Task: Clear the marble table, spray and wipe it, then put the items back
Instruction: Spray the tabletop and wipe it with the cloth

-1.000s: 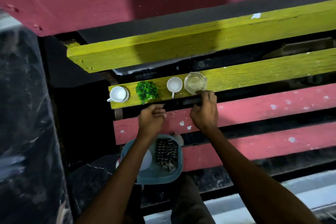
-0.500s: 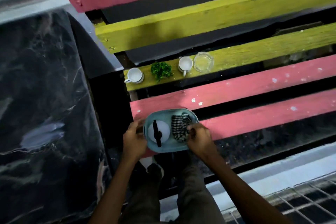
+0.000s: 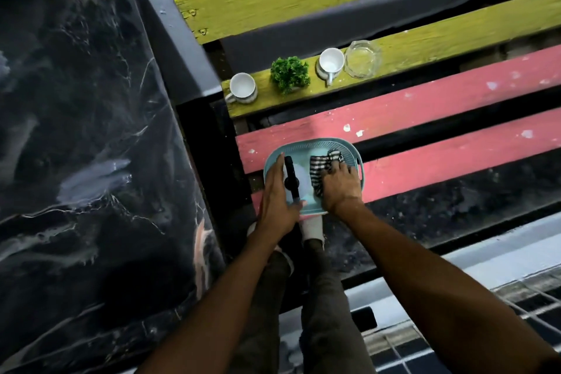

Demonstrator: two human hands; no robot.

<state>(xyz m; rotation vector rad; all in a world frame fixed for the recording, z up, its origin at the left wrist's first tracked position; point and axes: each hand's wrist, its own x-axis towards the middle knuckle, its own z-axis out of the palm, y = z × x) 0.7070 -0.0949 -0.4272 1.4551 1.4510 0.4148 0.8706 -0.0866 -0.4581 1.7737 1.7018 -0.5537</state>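
Both hands have moved inside the teal basket (image 3: 315, 143), off its rim. Left hand (image 3: 277, 194) lies flat beside the black-capped spray bottle (image 3: 292, 179), fingers extended; right hand (image 3: 340, 187) closes on the checked cloth (image 3: 321, 167). Beyond the basket (on the yellow slat (image 3: 425, 42)) stand two cups (image 3: 242, 89), a plant (image 3: 290, 73) and a glass dish (image 3: 362, 58). Marble table (image 3: 85, 130) lies left of the basket.
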